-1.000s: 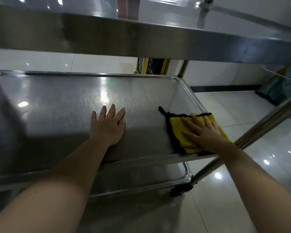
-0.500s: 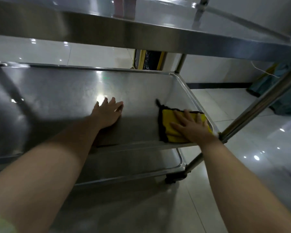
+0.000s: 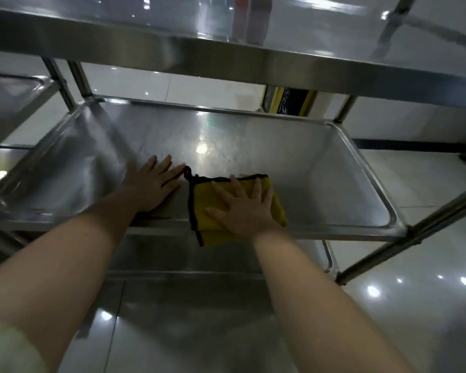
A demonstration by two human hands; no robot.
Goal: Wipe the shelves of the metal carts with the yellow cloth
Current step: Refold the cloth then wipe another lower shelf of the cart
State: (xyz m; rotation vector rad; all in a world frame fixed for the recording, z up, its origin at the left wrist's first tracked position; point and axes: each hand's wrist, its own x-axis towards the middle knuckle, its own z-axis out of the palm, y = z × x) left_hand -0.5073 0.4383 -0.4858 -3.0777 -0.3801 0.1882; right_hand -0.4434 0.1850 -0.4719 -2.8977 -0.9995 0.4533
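Right hand point(image 3: 242, 208) flat atop yellow cloth point(image 3: 208, 232); left hand point(image 3: 151, 184) flat just beside it.

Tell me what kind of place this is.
Probably a commercial kitchen or catering service area, not certain: a tiered stainless-steel cart, a second steel cart beside it, and a glossy pale tiled floor.

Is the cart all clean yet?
Not yet. The right hand presses the yellow cloth on the middle shelf, near its front edge; the left hand rests flat beside it. No shelf looks clearly finished. The bottom shelf and the neighbouring cart likely remain.
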